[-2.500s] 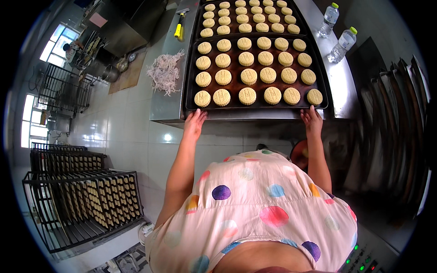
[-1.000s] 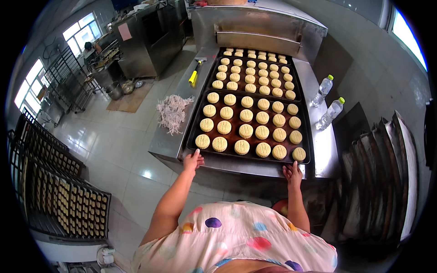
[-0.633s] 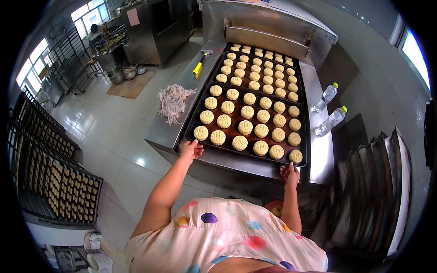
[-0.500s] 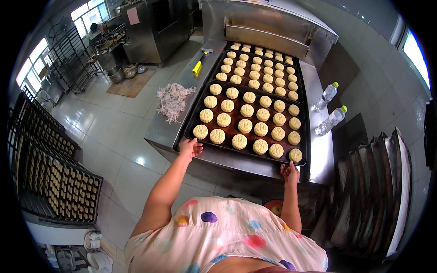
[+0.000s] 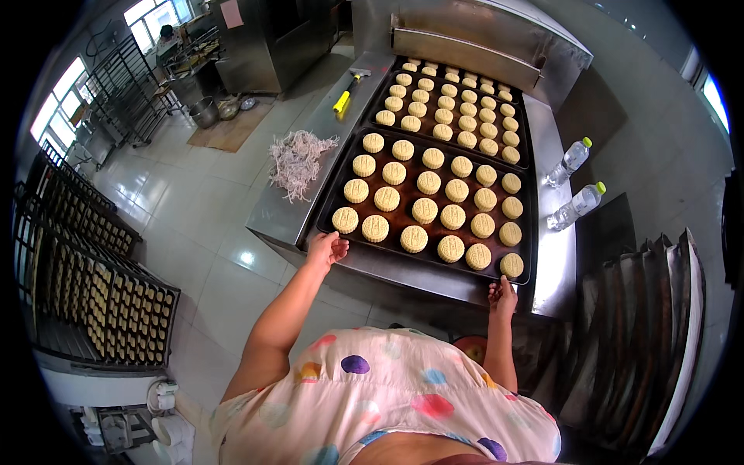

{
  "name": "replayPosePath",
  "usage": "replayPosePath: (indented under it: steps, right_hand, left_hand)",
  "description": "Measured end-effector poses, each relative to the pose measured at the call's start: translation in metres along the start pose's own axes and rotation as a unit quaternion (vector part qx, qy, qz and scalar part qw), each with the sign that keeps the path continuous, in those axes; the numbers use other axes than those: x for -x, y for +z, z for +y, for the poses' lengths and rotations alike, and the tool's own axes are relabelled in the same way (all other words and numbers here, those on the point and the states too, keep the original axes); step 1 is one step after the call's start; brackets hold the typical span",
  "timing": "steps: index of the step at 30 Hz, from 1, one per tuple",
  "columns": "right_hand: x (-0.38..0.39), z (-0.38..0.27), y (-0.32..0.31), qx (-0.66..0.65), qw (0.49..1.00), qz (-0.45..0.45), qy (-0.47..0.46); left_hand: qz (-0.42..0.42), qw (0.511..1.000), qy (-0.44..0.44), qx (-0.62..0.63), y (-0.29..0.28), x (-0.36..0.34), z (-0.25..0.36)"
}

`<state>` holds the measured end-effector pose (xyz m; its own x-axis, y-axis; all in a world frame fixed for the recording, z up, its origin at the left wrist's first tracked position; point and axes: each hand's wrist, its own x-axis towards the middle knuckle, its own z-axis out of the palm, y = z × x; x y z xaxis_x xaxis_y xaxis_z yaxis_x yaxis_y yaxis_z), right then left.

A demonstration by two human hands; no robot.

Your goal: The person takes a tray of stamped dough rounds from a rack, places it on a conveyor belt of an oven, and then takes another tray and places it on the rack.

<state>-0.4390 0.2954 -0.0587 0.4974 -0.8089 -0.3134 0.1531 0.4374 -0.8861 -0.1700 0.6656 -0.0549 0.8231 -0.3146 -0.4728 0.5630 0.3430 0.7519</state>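
Note:
A dark baking tray (image 5: 372, 246) with rows of round, pale, patterned cakes (image 5: 425, 210) lies on a metal table. My left hand (image 5: 327, 248) is at its near left corner, fingers curled against the rim. At the near right corner my right hand (image 5: 502, 297) has its fingers bent, thumb side touching the edge. Part of each hand's fingers is hidden. Directly beyond lies a second baking tray (image 5: 434, 142) of the same cakes, and further cakes stand behind it at the metal machine.
A tangled white rag (image 5: 298, 164) and a yellow-handled scraper (image 5: 342, 101) lie on the table's left side. Two clear bottles (image 5: 570, 161) with green caps stand at right. Upright trays (image 5: 620, 333) lean at lower right. A loaded rack (image 5: 128, 310) stands at left; a person (image 5: 166, 39) is far off.
The view has shifted slightly, with the bottles and far trays appearing further right. Both hands stay at the near corners of the baking tray.

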Motion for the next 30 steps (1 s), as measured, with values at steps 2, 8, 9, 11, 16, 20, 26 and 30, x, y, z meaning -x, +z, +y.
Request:
replayPosePath:
  steps: [2,8,9,11,16,20,26,30]
  right_hand:
    - [-0.002,0.0,0.001,0.0,1.0,-0.008,-0.003]
    - [-0.007,-0.005,0.004,0.033,0.999,-0.014,-0.001]
    - [-0.007,-0.006,0.004,0.031,0.999,-0.021,0.003]
    - [-0.009,-0.008,0.005,0.036,0.999,-0.032,0.001]
    - [-0.012,-0.008,0.006,0.038,0.999,-0.012,-0.004]
    - [-0.015,-0.008,0.005,0.039,0.999,-0.029,-0.007]
    - [-0.016,-0.007,0.006,0.035,0.998,-0.043,-0.021]
    - [-0.015,-0.007,0.008,0.032,0.999,-0.039,-0.011]
  left_hand:
    - [-0.002,1.0,-0.001,-0.002,0.001,-0.004,0.002]
    - [0.006,1.0,-0.011,0.018,0.009,-0.015,0.01]
    - [0.003,1.0,-0.019,0.02,0.009,-0.015,0.011]
    - [0.0,0.999,-0.03,0.014,0.011,-0.017,0.013]
    - [-0.012,1.0,-0.025,-0.003,0.012,-0.018,0.012]
    - [-0.01,0.999,-0.025,-0.018,0.013,-0.018,0.012]
    - [-0.015,0.999,-0.019,-0.028,0.016,-0.021,0.012]
    - [-0.007,0.999,-0.006,-0.045,0.018,-0.021,0.011]
